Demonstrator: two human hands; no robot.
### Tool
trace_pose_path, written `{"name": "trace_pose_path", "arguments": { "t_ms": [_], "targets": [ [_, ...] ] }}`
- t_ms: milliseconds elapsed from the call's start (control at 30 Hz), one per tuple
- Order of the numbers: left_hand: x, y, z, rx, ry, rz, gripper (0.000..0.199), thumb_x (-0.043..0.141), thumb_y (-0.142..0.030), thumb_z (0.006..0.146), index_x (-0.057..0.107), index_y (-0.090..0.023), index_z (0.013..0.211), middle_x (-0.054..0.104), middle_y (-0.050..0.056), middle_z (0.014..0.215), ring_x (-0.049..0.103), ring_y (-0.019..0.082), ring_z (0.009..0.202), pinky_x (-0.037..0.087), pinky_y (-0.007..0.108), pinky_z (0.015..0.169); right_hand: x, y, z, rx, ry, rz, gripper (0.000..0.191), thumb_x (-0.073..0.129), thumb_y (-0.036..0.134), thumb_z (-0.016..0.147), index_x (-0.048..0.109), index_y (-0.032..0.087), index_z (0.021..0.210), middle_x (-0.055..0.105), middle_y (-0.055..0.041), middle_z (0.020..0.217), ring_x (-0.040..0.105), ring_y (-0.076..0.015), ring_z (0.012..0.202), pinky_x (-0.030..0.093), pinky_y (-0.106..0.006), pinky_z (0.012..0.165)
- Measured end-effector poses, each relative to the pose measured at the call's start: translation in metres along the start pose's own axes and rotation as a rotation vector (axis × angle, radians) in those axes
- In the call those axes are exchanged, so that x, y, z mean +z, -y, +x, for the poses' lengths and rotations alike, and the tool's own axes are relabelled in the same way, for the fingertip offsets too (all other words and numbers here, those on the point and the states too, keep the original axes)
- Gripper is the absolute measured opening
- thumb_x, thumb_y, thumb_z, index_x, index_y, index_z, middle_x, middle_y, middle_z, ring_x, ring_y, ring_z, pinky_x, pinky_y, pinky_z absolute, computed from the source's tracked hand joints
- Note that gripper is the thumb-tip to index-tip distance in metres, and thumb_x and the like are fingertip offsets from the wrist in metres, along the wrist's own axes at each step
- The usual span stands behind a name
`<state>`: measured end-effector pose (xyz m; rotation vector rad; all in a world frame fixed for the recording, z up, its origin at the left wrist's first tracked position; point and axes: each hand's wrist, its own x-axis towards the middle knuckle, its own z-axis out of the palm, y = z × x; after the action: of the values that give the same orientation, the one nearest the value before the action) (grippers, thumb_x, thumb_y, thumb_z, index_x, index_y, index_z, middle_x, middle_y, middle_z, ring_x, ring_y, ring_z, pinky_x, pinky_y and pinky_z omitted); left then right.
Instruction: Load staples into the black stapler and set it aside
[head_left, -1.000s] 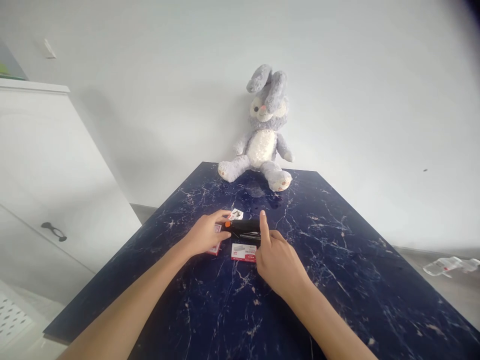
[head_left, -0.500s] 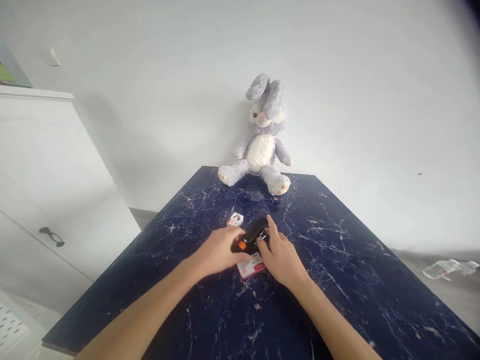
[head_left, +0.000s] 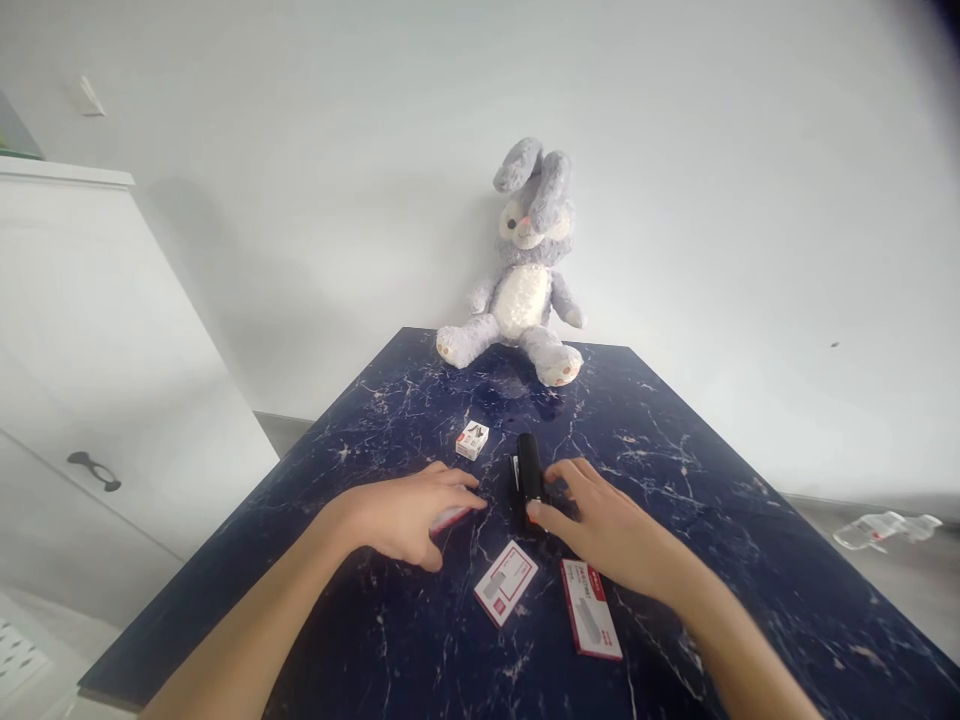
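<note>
Stapler (head_left: pixel 529 468) on blue marbled tabletop (head_left: pixel 405 640); plush rabbit (head_left: pixel 523 302) behind; cabinet (head_left: pixel 112 330) left.

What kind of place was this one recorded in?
Probably a room in a home, though that's not certain: a plush rabbit sits on a dark marbled table, with a white cabinet off to the left.

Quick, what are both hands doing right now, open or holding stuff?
Left hand: curved over a red-and-white box; can't tell if it's gripping.
Right hand: half-curled at the black stapler; can't tell if it's gripping.
</note>
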<state>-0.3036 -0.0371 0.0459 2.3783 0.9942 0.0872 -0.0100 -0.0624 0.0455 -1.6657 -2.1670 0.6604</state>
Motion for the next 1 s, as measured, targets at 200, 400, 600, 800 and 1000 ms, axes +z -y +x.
{"name": "trace_pose_path", "arguments": {
  "t_ms": [200,400,600,800,1000],
  "targets": [
    [-0.002,-0.011,0.002,-0.037,0.024,-0.003,0.076,0.081,-0.034,0.063,0.056,-0.036,0.135,0.05,0.003,0.142,0.053,0.032,0.121,0.05,0.034,0.086,-0.005,-0.019,-0.054,-0.068,0.159,0.021,0.066,0.077,0.036,0.069,0.051,0.041,0.13,0.059,-0.0031,0.13,0.064,-0.0259,0.102,0.053,-0.031,0.08],
    [0.006,-0.033,0.014,0.003,0.146,-0.091,0.084,0.082,-0.048,0.06,0.051,-0.032,0.137,0.051,0.002,0.132,0.06,0.025,0.104,0.048,0.028,0.071,0.02,-0.002,-0.085,0.065,0.088,-0.059,0.034,0.064,0.037,0.077,0.064,0.029,0.111,0.054,-0.0068,0.139,0.057,-0.0314,0.119,0.047,-0.042,0.098],
    [0.013,-0.043,0.015,0.026,0.144,-0.094,0.08,0.082,-0.039,0.061,0.053,-0.033,0.135,0.055,0.001,0.123,0.061,0.024,0.098,0.048,0.027,0.068,0.03,0.003,-0.096,0.081,-0.056,-0.082,0.019,0.063,0.031,0.075,0.062,0.025,0.093,0.063,-0.0078,0.124,0.062,-0.0282,0.107,0.052,-0.04,0.087],
    [0.017,-0.05,0.015,0.063,0.082,-0.065,0.074,0.081,-0.04,0.06,0.056,-0.03,0.129,0.056,0.002,0.119,0.061,0.025,0.101,0.05,0.028,0.072,0.05,0.024,-0.083,-0.01,-0.106,-0.028,0.023,0.071,0.029,0.066,0.055,0.024,0.08,0.056,-0.0084,0.134,0.046,-0.0345,0.127,0.047,-0.046,0.097],
    [0.018,-0.05,0.014,0.079,0.047,0.011,0.063,0.077,-0.033,0.059,0.058,-0.025,0.118,0.057,0.004,0.109,0.057,0.026,0.101,0.048,0.032,0.077,0.052,0.032,-0.072,-0.133,-0.198,0.048,0.021,0.063,0.02,0.068,0.054,0.024,0.086,0.064,-0.0077,0.113,0.048,-0.0308,0.123,0.046,-0.042,0.096]
  ]
}}
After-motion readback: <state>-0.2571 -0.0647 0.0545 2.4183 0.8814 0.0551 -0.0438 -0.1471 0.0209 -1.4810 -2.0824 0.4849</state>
